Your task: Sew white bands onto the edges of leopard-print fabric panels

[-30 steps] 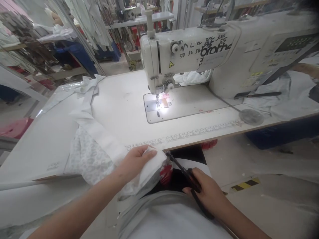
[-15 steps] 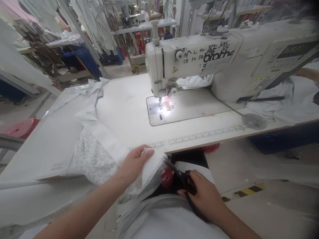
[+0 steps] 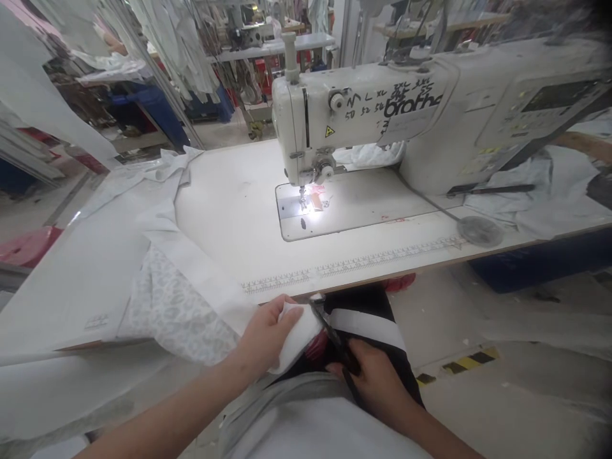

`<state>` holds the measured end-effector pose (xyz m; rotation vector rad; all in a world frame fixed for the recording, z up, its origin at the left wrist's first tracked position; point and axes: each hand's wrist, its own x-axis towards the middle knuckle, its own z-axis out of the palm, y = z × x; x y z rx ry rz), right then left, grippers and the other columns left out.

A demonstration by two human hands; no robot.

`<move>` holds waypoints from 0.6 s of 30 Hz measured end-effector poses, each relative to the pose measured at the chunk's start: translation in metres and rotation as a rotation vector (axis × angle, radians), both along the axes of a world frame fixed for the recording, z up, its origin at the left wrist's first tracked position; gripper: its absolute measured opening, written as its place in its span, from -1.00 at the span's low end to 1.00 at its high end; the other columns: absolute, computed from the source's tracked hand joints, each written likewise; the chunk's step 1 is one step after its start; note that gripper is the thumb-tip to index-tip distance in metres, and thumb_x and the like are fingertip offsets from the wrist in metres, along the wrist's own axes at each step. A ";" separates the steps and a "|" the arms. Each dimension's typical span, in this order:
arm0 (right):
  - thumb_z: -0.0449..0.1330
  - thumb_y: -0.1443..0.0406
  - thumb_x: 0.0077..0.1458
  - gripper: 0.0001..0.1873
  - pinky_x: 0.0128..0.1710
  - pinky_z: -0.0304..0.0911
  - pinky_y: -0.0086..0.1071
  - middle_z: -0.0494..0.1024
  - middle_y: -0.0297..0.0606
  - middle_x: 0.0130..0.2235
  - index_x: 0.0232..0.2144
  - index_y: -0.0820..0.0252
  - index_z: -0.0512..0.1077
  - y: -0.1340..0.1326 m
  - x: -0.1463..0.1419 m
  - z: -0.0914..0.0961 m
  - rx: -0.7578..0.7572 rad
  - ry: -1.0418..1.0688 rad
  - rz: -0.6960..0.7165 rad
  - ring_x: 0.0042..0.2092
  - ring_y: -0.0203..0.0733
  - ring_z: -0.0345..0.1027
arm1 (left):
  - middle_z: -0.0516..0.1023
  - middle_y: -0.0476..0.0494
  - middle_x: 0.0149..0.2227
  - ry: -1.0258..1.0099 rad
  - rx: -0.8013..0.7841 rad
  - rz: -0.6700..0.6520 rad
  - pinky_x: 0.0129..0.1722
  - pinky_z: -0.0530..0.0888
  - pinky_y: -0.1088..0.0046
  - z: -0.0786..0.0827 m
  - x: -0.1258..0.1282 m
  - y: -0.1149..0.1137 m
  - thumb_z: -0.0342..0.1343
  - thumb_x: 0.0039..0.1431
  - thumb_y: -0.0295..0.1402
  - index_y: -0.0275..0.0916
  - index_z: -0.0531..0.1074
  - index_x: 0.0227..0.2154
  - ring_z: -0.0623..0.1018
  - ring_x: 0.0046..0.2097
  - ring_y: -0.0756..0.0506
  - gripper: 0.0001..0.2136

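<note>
White cloth (image 3: 296, 335) is hanging over the near edge of the table (image 3: 224, 210), and the left hand (image 3: 262, 338) is pinching its folded corner. The right hand (image 3: 380, 382) is gripping black scissors (image 3: 332, 331), with the tips just beside this corner.

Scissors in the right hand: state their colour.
Black scissors, shown best in the head view.
</note>
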<state>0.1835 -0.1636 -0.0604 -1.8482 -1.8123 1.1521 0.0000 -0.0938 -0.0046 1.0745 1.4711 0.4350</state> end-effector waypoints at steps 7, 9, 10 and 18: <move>0.10 0.19 0.03 -0.71 -0.50 0.09 -0.42 0.32 -0.36 -0.55 -0.61 0.13 0.11 -0.009 0.014 -0.019 0.024 0.131 -0.043 -0.48 -0.21 0.23 | 0.36 0.03 -0.57 0.120 0.150 -0.263 -0.53 0.26 0.55 0.021 -0.022 0.015 -0.04 0.12 -0.07 -0.22 0.36 -0.44 0.35 -0.52 0.01 -0.70; 0.10 0.18 0.01 -0.69 -0.51 0.07 -0.43 0.30 -0.37 -0.56 -0.62 0.12 0.08 -0.008 0.020 -0.019 0.075 0.084 -0.037 -0.50 -0.23 0.21 | 0.41 0.00 -0.54 0.254 0.376 -0.251 -0.47 0.28 0.52 0.030 -0.026 0.043 0.00 0.11 -0.13 -0.21 0.41 -0.43 0.39 -0.47 -0.03 -0.75; 0.11 0.17 0.01 -0.68 -0.52 0.06 -0.43 0.29 -0.38 -0.57 -0.62 0.12 0.07 -0.007 0.023 -0.018 0.097 0.063 -0.040 -0.51 -0.24 0.20 | 0.42 -0.01 -0.55 0.314 0.476 -0.233 -0.47 0.28 0.51 0.032 -0.025 0.057 0.03 0.09 -0.16 -0.21 0.42 -0.44 0.39 -0.47 -0.04 -0.77; 0.14 0.07 -0.01 -0.71 -0.50 0.13 -0.40 0.35 -0.36 -0.49 -0.51 0.12 0.19 0.030 0.059 0.024 0.241 -0.163 -0.142 -0.47 -0.18 0.26 | 0.51 -0.07 -0.36 0.180 0.695 -0.736 -0.30 0.37 0.45 0.009 0.025 0.086 0.05 0.08 -0.25 -0.15 0.44 -0.28 0.48 -0.33 -0.09 -0.82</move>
